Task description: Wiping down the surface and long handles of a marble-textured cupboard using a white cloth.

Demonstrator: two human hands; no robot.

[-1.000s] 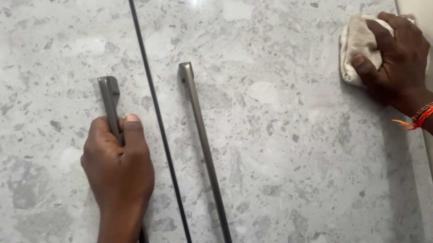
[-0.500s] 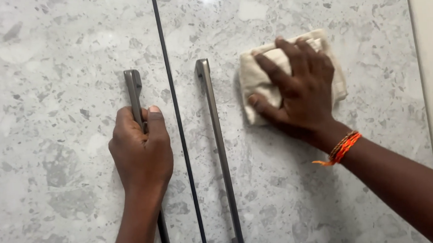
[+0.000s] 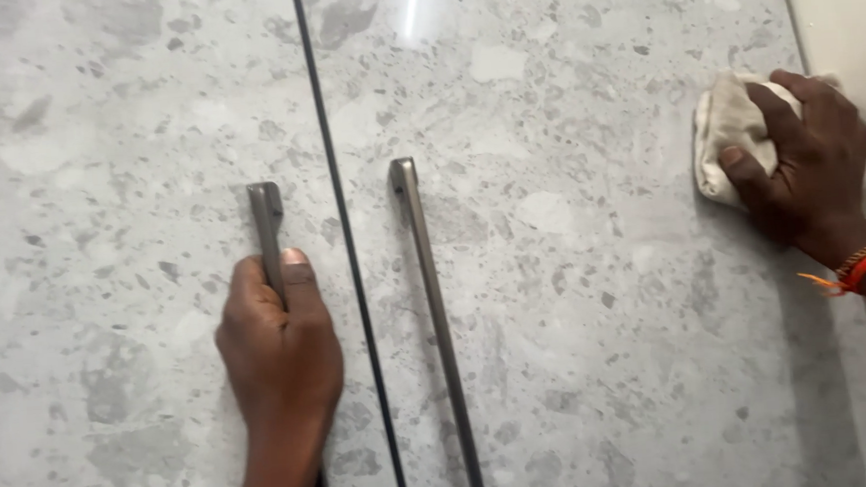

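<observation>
Grey speckled stone-look finish covers both cabinet doors, the left door (image 3: 102, 244) and the right door (image 3: 606, 293), with a thin dark gap between them running top to bottom.

Left hand (image 3: 279, 348): comes up from the bottom edge, back of the hand toward the camera. Fingers clenched around the left handle (image 3: 267, 219), a slim dark metal bar standing upright on the left door just beside the gap. Thumb lies straight up along the bar, nail showing.

Right hand (image 3: 804, 166): enters from the right edge, wrist bent, palm toward the door. Fingers grasping a bunched off-white cloth (image 3: 732, 130) and pressing it flat to the right door, high up and close to that door's right edge. An orange thread band (image 3: 860, 265) circles the wrist.

The right handle (image 3: 435, 314), a matching bar, stands untouched just right of the gap, well apart from the cloth.

Hidden or cut off: both handles run out of view at the bottom. The left hand covers the middle of its bar, which reappears as a sliver beside the wrist. Much of the cloth lies under the right hand. The right forearm is cut by the frame's right edge. A pale plain wall (image 3: 855, 17) shows beyond the right door, only a strip of it.
</observation>
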